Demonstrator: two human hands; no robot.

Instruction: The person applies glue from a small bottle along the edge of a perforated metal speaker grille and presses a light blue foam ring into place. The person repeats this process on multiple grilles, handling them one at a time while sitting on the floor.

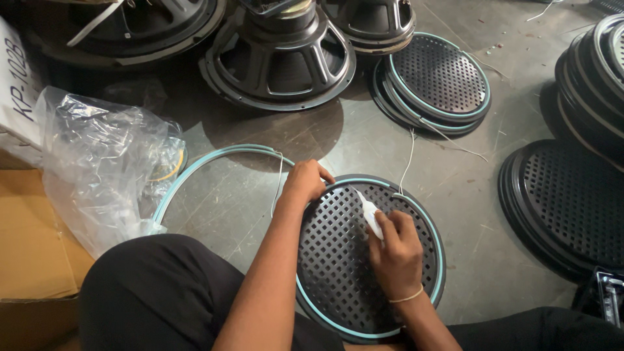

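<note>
A round black perforated speaker grille (338,273) lies on the floor between my knees, with a pale teal strip (437,250) running along its rim. My left hand (304,181) presses on the grille's upper left edge, where the teal strip (214,156) arcs away loosely over the floor. My right hand (393,253) rests over the grille and grips a small white tube (368,213), its tip pointing toward the rim near my left hand.
Several speaker drivers (279,58) sit at the top. A stack of finished grilles (439,81) lies at upper right, more black grilles (572,201) at right. A crumpled clear plastic bag (104,162) and a cardboard box (32,247) are at left. Thin white threads (409,156) lie on the floor.
</note>
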